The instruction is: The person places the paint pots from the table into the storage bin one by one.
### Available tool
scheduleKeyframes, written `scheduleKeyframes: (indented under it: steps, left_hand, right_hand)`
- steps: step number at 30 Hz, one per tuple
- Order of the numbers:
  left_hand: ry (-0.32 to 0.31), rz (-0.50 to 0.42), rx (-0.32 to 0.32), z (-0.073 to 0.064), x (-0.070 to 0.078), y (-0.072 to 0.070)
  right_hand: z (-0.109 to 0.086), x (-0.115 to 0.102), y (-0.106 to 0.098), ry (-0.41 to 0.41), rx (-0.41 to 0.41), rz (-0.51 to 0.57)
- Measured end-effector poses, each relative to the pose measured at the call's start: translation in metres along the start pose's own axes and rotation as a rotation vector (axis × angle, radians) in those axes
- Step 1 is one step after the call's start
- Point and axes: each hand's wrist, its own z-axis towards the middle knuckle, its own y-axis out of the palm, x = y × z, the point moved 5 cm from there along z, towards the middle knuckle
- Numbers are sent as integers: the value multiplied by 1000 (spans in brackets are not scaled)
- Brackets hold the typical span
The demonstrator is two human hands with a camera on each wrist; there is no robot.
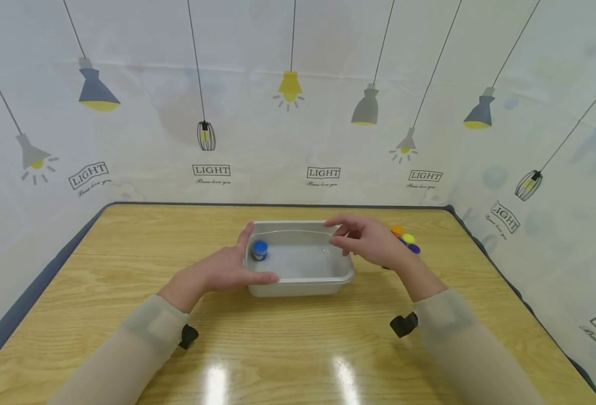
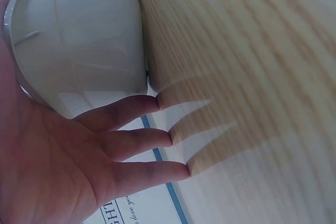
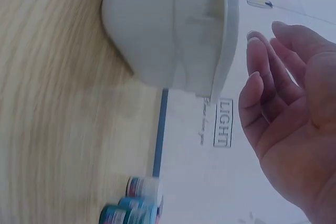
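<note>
A white plastic bin (image 1: 298,288) stands on the wooden table. Inside it, by the left end, is a small jar (image 1: 260,251) with a blue lid. My left hand (image 1: 223,270) spans the bin's left end, thumb along the near rim and index finger at the far corner. In the left wrist view its other fingers (image 2: 152,171) stretch out straight beside the bin wall, tips close over the tabletop. Above the bin's right end hovers my right hand (image 1: 366,239), fingers loosely bent. The right wrist view shows nothing between those fingers, which stand apart from the rim.
Several small jars (image 1: 408,239) with orange, yellow and purple lids cluster right of the bin, partly behind the right forearm. A printed cloth (image 1: 267,140) with lamp drawings rises around the table (image 1: 141,247) at the back and both sides.
</note>
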Motion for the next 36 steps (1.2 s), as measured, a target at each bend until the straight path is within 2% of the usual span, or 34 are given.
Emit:
scheduleKeyframes:
  steps: [7,12,21,28,36]
  left_hand:
    - [13,3,4,-1,1,0]
    - [16,3,7,-2,1,-1]
    - [7,1,4,-2,1,-1]
    - [-3,-3,0,-2,-1,0]
    - [-10,-11,2,-2,-1,0]
  right_hand:
    - [-29,30,-22,36,87,38]
    - [-51,53,-34,64,111,67]
    - [-83,101,-62,156,146,-28]
    - [-97,140,-82,224,159,-50]
    - [-99,168,-91,307,156,-42]
